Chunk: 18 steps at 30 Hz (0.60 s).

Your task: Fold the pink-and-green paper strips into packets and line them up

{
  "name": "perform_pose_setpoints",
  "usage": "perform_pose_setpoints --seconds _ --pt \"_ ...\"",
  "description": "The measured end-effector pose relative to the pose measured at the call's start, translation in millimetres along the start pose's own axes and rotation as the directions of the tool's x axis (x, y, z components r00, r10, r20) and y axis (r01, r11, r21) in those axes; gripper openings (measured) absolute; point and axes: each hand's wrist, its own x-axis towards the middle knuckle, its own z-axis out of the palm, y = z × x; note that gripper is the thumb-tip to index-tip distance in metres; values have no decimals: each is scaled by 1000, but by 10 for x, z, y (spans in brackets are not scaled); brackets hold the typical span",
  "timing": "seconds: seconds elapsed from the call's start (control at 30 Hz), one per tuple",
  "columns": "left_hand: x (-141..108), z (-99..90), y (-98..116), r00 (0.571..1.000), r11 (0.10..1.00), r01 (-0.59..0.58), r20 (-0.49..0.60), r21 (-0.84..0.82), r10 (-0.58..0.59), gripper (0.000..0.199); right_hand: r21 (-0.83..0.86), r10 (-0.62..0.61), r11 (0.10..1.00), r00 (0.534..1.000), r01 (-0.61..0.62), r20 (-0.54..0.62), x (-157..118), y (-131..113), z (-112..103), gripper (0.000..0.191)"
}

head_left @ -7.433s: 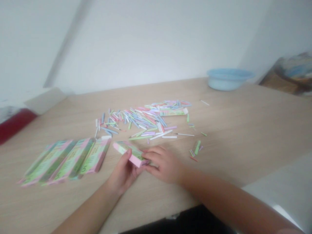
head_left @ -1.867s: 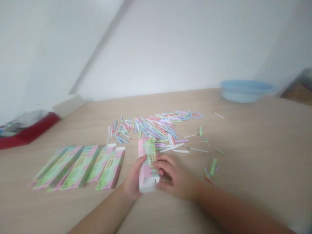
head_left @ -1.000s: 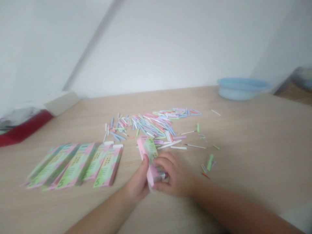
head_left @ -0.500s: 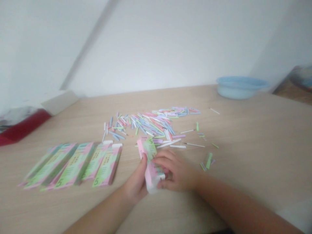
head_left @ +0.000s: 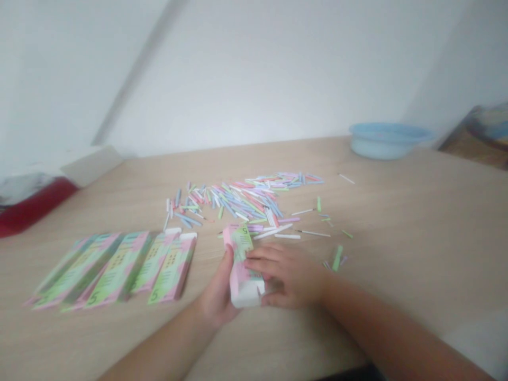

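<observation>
Held box (head_left: 240, 253): pink and green, with a dark numeral 5 and a white end flap. Row of boxes (head_left: 113, 269): pink and green, dark 5s, yellowish marks. Sticks (head_left: 248, 201): blue, white, pink, green, lilac and orange-red. Basin (head_left: 383, 145): pale blue. Worktop (head_left: 400, 227): light brown, faintly grained. Wall (head_left: 278, 69): whitish.

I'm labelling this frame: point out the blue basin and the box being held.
Blue basin (head_left: 379, 149): head view, outer side wall.
Held box (head_left: 239, 271): head view, printed surface near its middle.
</observation>
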Motion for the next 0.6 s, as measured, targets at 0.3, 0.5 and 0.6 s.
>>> perform_pose_setpoints --seconds 0.3,0.5,0.6 --pt "9 -56 -4 1000 999 8 -27 41 -7 69 89 43 995 999 -41 -23 -30 31 7 65" --pt "5 -46 -2 996 998 -38 -81 43 42 62 119 60 991 998 -58 -12 -48 19 2 72" --pt "0 -49 -10 994 997 -47 -92 65 53 62 123 74 990 997 -71 -19 -39 -10 21 71"
